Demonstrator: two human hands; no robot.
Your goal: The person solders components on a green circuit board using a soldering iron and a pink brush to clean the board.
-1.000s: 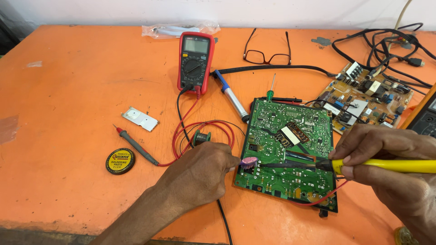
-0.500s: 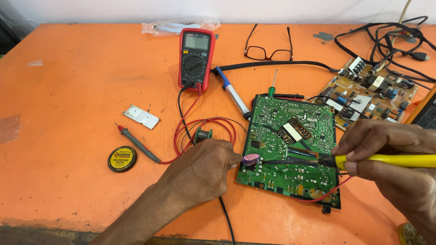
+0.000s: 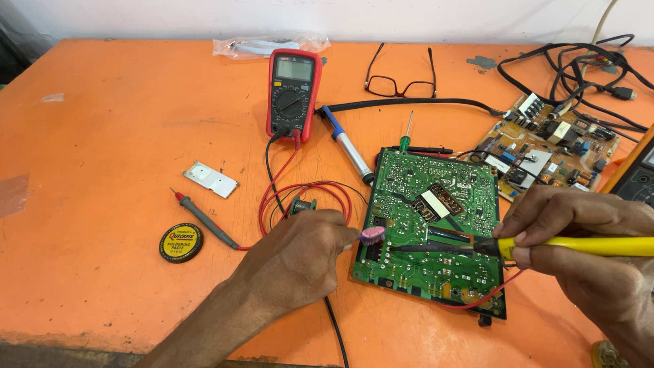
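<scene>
Green circuit board [image 3: 436,225]: glossy lacquer w/ shiny solder dots. Soldering iron [image 3: 579,245]: smooth yellow plastic handle, dark metal shaft. Multimeter [image 3: 293,92]: matt red rubbery shell, grey glass screen. Table [image 3: 109,136]: matt orange paint, scuffed, chipped at edge. Small plate [image 3: 212,179]: dull metal.

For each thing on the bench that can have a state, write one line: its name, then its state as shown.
Left hand: pinching a small pink part at the green circuit board edge.
Right hand: gripping a yellow-handled soldering iron, tip on the board.
Multimeter: lying flat, leads plugged in.
Red probe: lying loose.
Glasses: unfolded.
Paste tin: lid on.
</scene>
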